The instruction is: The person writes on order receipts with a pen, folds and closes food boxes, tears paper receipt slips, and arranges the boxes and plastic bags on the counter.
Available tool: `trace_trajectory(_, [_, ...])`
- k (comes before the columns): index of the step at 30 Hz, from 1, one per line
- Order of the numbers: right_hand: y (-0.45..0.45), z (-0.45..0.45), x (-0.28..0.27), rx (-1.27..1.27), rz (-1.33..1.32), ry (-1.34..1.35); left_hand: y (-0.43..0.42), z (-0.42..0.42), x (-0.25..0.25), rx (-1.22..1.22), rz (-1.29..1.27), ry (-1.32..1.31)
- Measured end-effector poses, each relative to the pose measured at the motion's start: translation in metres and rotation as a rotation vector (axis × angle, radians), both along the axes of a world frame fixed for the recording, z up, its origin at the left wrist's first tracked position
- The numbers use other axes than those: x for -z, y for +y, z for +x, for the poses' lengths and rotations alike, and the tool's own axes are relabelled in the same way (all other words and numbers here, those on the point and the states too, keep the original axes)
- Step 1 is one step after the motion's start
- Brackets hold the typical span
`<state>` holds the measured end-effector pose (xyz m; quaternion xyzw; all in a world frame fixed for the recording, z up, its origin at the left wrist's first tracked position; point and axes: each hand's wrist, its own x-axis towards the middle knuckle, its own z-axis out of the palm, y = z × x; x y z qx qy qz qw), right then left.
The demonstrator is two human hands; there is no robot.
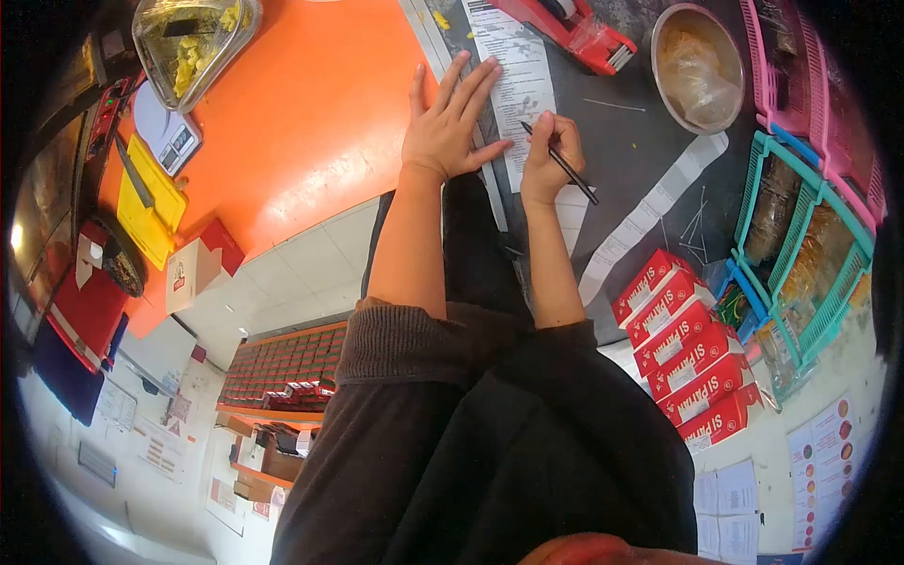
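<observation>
My right hand (pixel 553 160) is closed around a black pen (pixel 571 173), its tip close to a long printed paper receipt (pixel 516 77) on the dark counter. Fingers spread, my left hand (pixel 454 127) lies flat across the edge between the orange surface (pixel 320 104) and the dark counter, fingertips at the receipt's left side. Just above the receipt sits a red tape dispenser (pixel 579 36). A second long paper strip (pixel 650 215) curls over the counter to the right of my right hand.
A steel bowl (pixel 697 68) with a plastic bag inside stands at upper right. Red boxes (pixel 683 353) line up below it, beside teal baskets (pixel 800 245). A clear container (pixel 193 52), a scale (pixel 168 127) and a knife (pixel 135 174) on a yellow board (pixel 151 202) are at left.
</observation>
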<state>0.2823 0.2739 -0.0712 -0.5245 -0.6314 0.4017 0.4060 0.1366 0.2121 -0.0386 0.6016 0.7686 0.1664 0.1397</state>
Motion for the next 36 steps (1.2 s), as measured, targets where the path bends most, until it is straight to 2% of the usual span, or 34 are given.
trace_trajectory(6, [0.001,-0.003,-0.015,0.028,-0.222,0.129,0.000,0.001,0.002,-0.005,0.009,-0.020])
trace_trajectory(8, [0.007,-0.009,-0.020,0.052,-0.290,0.299,-0.001,0.000,0.003,-0.008,0.010,-0.034])
trace_trajectory(9, [0.012,-0.012,-0.022,0.047,-0.291,0.301,0.001,-0.001,0.002,-0.013,0.009,-0.031])
trace_trajectory(11, [0.018,-0.015,-0.025,-0.063,-0.092,0.220,-0.001,0.000,0.003,-0.012,0.001,-0.027])
trace_trajectory(14, [0.019,-0.008,-0.019,-0.153,0.016,0.162,-0.002,0.000,0.006,-0.005,0.028,0.004])
trace_trajectory(19, [0.017,-0.006,-0.025,-0.087,0.065,0.245,0.000,-0.002,0.002,-0.025,0.054,-0.036])
trace_trajectory(21, [0.017,-0.003,-0.021,-0.017,0.172,0.156,0.002,-0.004,-0.007,0.045,-0.109,0.004])
trace_trajectory(22, [0.018,-0.002,-0.019,-0.020,0.170,0.151,0.003,-0.005,-0.008,0.043,-0.111,-0.002])
trace_trajectory(24, [0.021,0.000,-0.016,-0.029,0.192,-0.041,0.002,-0.005,-0.008,0.048,-0.086,0.001])
trace_trajectory(25, [0.022,-0.001,-0.017,-0.032,0.192,-0.038,0.002,-0.004,-0.007,0.044,-0.086,0.003])
trace_trajectory(27, [0.020,-0.003,-0.019,0.029,0.173,0.138,0.002,-0.004,-0.007,0.036,-0.068,-0.008])
trace_trajectory(28, [0.018,-0.002,-0.021,0.029,0.167,0.138,0.002,-0.005,-0.007,0.036,-0.074,-0.008])
trace_trajectory(30, [0.016,0.002,-0.025,-0.163,0.191,0.007,0.002,-0.005,-0.008,0.038,-0.071,-0.016])
trace_trajectory(31, [0.011,0.002,-0.022,-0.182,0.124,0.066,0.002,-0.004,-0.008,0.037,-0.069,-0.016])
trace_trajectory(32, [0.007,0.000,-0.020,-0.197,0.056,0.125,0.002,-0.005,-0.007,0.038,-0.064,-0.019])
trace_trajectory(34, [0.000,0.001,-0.015,-0.154,-0.023,0.023,0.002,-0.005,-0.007,0.036,-0.059,-0.020])
trace_trajectory(36, [-0.003,-0.001,-0.011,-0.136,-0.001,0.045,0.002,-0.004,-0.008,0.027,-0.046,-0.017])
